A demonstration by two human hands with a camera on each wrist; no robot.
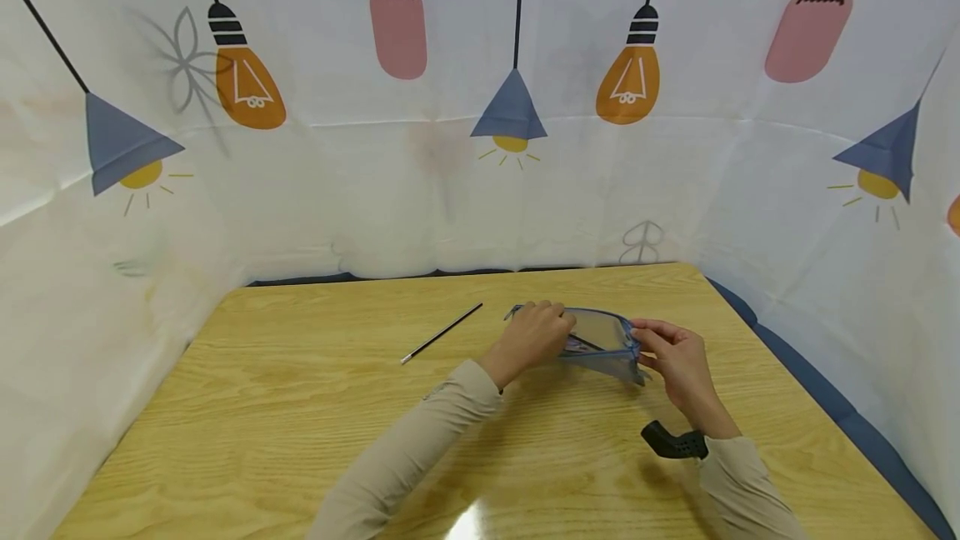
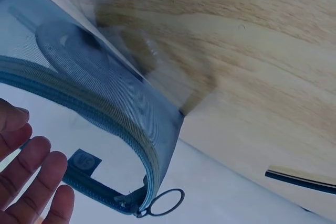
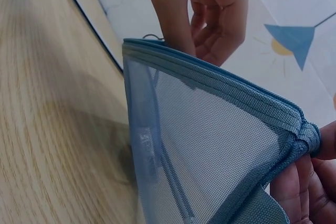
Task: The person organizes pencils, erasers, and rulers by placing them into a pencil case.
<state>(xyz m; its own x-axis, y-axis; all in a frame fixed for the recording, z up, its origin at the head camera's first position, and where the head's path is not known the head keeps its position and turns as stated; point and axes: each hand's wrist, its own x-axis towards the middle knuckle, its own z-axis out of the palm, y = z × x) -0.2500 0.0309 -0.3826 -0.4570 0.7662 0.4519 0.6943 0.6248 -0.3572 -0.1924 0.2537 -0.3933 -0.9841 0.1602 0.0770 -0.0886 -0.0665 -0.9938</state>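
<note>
A blue mesh zip pouch [image 1: 600, 363] stands tilted on the wooden table with its zip undone. My right hand [image 1: 678, 361] pinches the corner at one end of its zipper, as the right wrist view also shows. At the pouch's mouth is my left hand [image 1: 534, 336], its fingers reaching down by the rim. In the left wrist view the left fingers [image 2: 39, 179] are loosely extended, and I see nothing held between them. Through the mesh shows a blurred oval loop [image 2: 73, 51]; a slim dark item [image 3: 176, 182] also lies inside. A black pencil [image 1: 442, 333] with a pale end lies left of the pouch.
The wooden table [image 1: 262, 407] has a light, glossy top. Behind and at both sides hangs a white cloth [image 1: 360, 198] printed with lamps and bulbs. A black strap-like device [image 1: 675, 442] is on the right wrist.
</note>
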